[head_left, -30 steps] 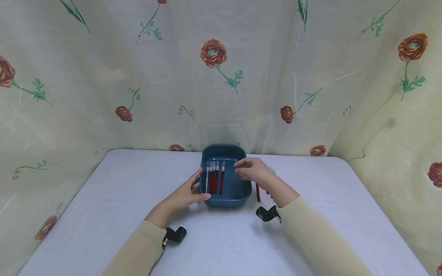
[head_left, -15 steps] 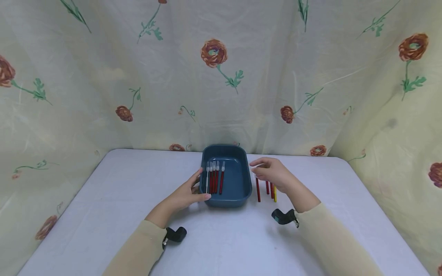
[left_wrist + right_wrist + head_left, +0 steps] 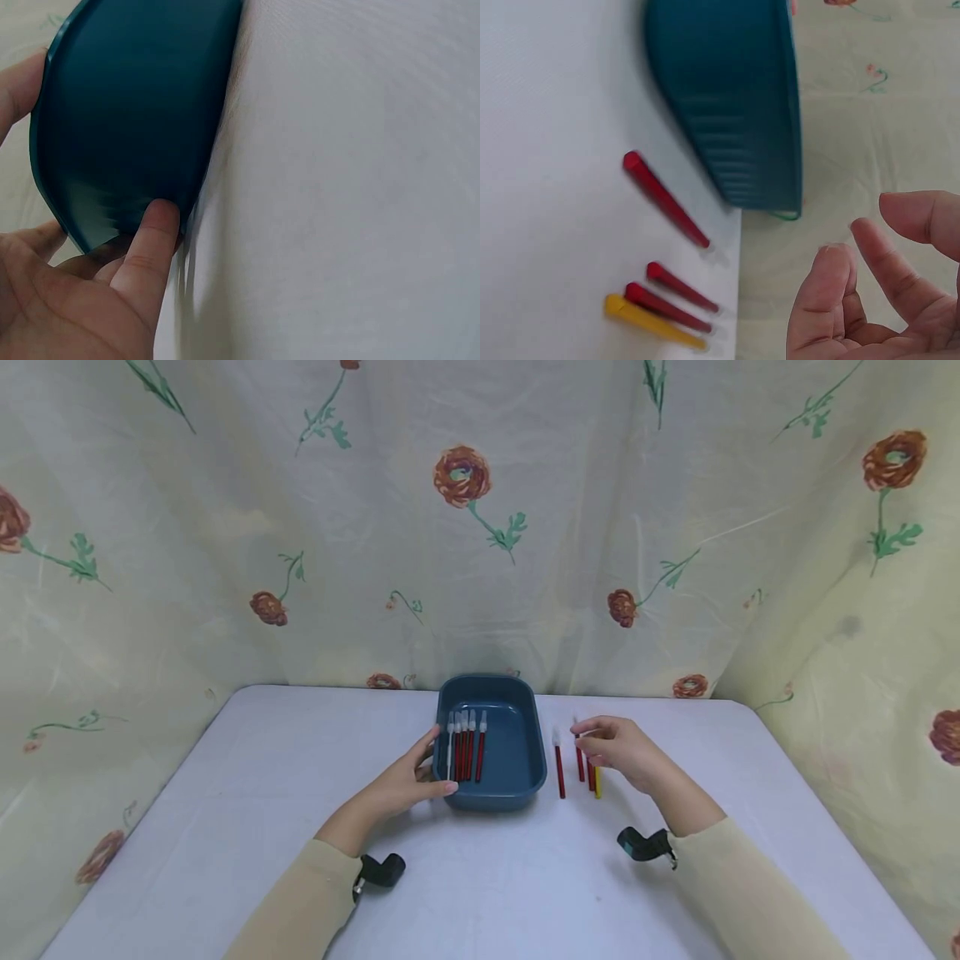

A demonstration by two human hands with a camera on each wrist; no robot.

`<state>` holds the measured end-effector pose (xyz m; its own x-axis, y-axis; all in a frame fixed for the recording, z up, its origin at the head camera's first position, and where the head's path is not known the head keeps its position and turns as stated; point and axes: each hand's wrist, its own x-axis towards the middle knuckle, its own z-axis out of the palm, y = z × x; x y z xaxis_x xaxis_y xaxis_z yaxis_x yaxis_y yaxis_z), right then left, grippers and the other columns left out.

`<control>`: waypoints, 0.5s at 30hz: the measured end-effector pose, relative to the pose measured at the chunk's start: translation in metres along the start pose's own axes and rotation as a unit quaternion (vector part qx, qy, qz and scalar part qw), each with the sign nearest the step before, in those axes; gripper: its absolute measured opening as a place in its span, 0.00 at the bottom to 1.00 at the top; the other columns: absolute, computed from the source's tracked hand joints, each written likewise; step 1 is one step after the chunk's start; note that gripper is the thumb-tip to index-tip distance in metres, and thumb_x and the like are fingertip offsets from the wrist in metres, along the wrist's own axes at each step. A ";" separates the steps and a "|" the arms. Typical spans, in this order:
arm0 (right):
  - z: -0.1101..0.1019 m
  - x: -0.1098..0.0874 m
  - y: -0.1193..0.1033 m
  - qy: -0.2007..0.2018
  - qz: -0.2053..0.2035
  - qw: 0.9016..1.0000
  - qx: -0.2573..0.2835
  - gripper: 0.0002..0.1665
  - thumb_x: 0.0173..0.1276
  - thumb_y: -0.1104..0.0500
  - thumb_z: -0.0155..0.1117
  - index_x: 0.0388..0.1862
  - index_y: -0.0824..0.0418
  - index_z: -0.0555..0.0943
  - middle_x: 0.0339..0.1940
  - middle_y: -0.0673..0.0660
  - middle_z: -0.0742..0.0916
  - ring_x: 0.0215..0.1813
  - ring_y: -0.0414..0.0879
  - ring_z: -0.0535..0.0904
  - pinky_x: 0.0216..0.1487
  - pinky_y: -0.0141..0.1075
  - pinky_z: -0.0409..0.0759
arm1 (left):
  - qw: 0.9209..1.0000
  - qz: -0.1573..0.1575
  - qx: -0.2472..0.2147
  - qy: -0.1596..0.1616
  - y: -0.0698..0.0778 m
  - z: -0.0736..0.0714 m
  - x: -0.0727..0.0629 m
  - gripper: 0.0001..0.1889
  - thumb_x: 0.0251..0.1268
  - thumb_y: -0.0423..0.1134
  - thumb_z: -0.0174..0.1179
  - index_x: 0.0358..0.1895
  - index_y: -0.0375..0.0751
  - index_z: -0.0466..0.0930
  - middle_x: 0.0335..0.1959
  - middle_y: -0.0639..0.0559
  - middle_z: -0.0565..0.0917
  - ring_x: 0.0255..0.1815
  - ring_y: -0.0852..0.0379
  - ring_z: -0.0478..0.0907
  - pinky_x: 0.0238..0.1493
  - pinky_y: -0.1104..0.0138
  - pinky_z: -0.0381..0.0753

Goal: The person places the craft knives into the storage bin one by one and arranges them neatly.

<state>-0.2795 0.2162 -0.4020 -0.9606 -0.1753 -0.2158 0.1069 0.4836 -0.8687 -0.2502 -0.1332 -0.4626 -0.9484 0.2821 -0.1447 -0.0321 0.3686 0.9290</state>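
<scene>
In the head view a dark blue plastic basin (image 3: 517, 768) stands on the table. My left hand (image 3: 405, 781) holds its left side, with the thumb (image 3: 154, 232) against the wall near the front corner. Inside, along the left wall, lie several slim red sticks (image 3: 480, 752) with pale ends, plus one whitish stick (image 3: 450, 752). Right of the basin lie three more red sticks (image 3: 560, 772) and a yellow stick (image 3: 597, 782). My right hand (image 3: 618, 747) hovers over these, fingers loosely bent and nothing between them in the right wrist view.
A white cloth covers the table (image 3: 262, 810). Behind and at both sides hangs a flowered curtain (image 3: 375, 527). Black wrist cameras (image 3: 645, 843) sit on both wrists.
The right hand has moved right, from above the basin to above the loose sticks. The left hand and the basin have stayed in place.
</scene>
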 end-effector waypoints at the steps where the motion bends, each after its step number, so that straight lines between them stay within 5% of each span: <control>1: 0.000 0.000 0.003 0.001 0.004 1.000 -0.001 0.22 0.77 0.59 0.59 0.65 0.67 0.75 0.60 0.68 0.80 0.57 0.58 0.77 0.62 0.46 0.78 | 1.000 0.001 0.000 0.000 0.000 0.000 0.000 0.53 0.61 0.45 0.73 0.82 0.63 0.43 0.81 0.40 0.50 0.77 0.37 0.56 0.71 0.45 0.63; 15: -0.009 -0.002 0.030 -0.003 0.004 1.000 -0.005 0.23 0.76 0.60 0.58 0.64 0.71 0.74 0.54 0.66 0.82 0.52 0.55 0.78 0.54 0.43 0.80 | 1.000 0.008 -0.007 -0.004 -0.002 -0.001 0.000 0.54 0.61 0.44 0.73 0.82 0.61 0.43 0.81 0.38 0.50 0.77 0.35 0.55 0.70 0.44 0.63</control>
<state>-0.2769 0.2390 -0.4240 -0.9580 -0.1767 -0.2260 0.1122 0.4943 -0.8620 -0.2510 -0.1350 -0.4639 -0.9461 0.2956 -0.1324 -0.0212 0.3515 0.9359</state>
